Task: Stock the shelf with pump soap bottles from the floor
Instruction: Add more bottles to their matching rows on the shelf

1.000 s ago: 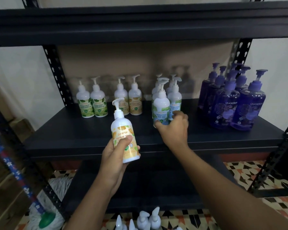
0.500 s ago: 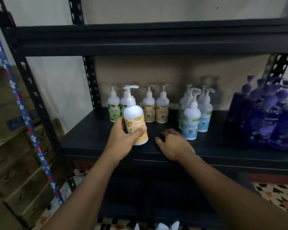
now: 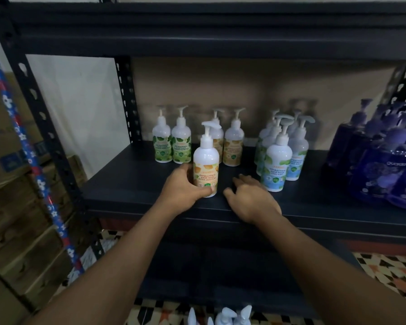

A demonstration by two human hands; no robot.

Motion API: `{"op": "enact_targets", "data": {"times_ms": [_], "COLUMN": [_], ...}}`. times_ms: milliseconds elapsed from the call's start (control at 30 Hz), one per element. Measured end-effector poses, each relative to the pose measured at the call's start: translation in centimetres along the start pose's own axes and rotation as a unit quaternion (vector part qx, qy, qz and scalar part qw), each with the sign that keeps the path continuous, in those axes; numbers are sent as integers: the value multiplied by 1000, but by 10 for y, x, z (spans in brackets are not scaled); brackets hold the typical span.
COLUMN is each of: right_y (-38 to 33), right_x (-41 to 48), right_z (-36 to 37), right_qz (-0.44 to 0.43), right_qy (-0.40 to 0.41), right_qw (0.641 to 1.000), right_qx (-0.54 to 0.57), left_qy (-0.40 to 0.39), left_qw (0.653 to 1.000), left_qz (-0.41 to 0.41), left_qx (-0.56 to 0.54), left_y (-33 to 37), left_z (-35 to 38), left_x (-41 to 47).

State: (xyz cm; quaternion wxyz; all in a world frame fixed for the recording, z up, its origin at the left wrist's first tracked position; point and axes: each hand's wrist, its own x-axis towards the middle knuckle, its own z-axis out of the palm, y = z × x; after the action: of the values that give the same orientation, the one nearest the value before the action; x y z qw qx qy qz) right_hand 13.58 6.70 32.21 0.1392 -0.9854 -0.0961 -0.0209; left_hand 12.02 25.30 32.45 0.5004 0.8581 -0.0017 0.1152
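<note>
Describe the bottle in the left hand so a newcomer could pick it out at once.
Start at the dark shelf at chest height. Near its front edge, left of centre, the left hand grips a white orange-label bottle standing upright. Its two matching neighbours stand at the back; this one stands forward, alone, and is the only bottle held.

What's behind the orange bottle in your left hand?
Two matching orange bottles stand at the back of the shelf. The held bottle, gripped by the left hand, covers most of one; only its pump and right edge show.
</note>
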Motion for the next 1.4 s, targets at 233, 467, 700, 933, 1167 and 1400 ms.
{"op": "enact_targets", "data": {"times_ms": [233,467,700,933,1167,1400], "right_y": [-1,-1,-3,-3,-2,0], "right_x": [0,-2,-2,-2,-1,-7], "right_z": [0,0,-1,0,1,0], "right_qz": [-5,-4,-1,-1,-4,-5], "right_qy": [-17,-21,-17,-14,-7,45], "right_qw": [1000,1000,1000,1000,1000,999], "right_qx": [-18,-18,-10,-12,-11,30], "left_qy": [39,57,73,71,62,52], "left_qw": [999,998,996,996,996,994], "left_qz": [-27,-30,-35,-23,-23,-52], "left_qx": [-3,29,45,47,58,78], "left_y": [-10,-1,0,0,-2,7], "left_z": [17,31,35,36,38,34], "left_x": [41,68,75,73,75,58]}}
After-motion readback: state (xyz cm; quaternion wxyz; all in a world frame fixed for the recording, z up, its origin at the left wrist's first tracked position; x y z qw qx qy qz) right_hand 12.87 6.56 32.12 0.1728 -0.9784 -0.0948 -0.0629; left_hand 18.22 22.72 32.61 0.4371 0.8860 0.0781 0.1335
